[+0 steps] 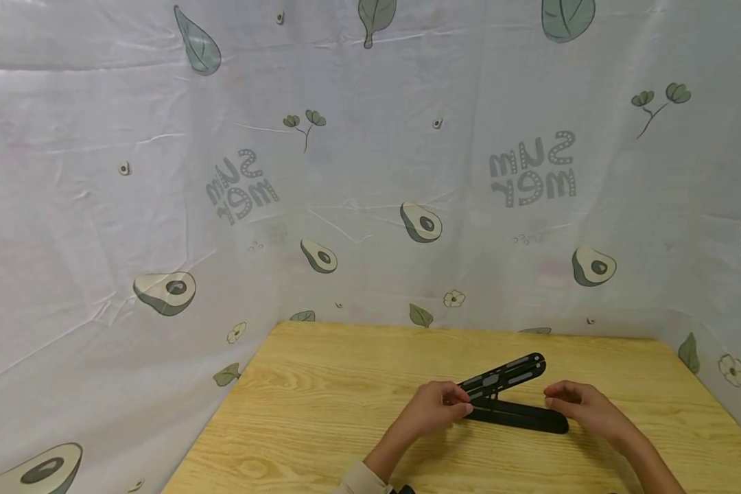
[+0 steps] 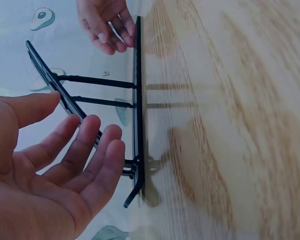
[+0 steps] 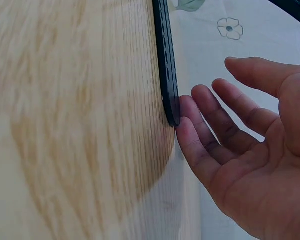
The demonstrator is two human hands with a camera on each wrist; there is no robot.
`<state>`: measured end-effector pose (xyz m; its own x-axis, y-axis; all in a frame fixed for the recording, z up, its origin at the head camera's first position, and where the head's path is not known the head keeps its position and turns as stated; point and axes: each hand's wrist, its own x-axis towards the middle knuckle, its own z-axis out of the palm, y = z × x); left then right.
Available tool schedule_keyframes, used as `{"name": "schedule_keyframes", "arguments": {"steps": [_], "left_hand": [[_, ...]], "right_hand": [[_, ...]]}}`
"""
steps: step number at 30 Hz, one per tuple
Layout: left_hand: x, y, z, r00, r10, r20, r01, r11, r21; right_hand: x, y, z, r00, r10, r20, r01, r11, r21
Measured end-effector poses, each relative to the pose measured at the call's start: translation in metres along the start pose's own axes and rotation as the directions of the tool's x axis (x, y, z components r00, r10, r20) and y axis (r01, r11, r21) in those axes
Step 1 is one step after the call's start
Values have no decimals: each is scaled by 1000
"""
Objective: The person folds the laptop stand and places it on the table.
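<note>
A black foldable laptop stand (image 1: 519, 417) rests on the wooden table, its slotted upper part (image 1: 525, 367) raised at an angle above the base. Thin struts (image 2: 97, 81) join the two parts in the left wrist view. My left hand (image 1: 435, 408) is at the joined end, its fingers loosely bent and spread; whether the thumb or fingertips touch the stand cannot be told. At the other end, my right hand (image 1: 586, 405) is beside the base. In the right wrist view its relaxed lower fingers (image 3: 192, 142) appear to touch the tip of the base.
The light wooden table (image 1: 309, 398) extends around the stand. Behind it and at both sides hangs a pale sheet (image 1: 358, 165) printed with avocados, leaves and lettering, reaching the table's back edge.
</note>
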<state>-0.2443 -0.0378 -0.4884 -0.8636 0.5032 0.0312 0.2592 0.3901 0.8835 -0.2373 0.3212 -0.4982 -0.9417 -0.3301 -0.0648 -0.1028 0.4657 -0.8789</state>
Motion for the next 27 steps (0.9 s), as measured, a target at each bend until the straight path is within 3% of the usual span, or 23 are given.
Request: {"name": "schedule_keyframes", "arguments": {"steps": [11,27], "left_hand": [[-4,3,-1,999,-12,-53,15,999,48],[6,-11,-4,994,-57,-89,60,998,33]], "right_hand": [[0,1,0,1000,4,16,-3,1000,-12],[-1,-1,1,999,29,14,-29,999,-30]]}}
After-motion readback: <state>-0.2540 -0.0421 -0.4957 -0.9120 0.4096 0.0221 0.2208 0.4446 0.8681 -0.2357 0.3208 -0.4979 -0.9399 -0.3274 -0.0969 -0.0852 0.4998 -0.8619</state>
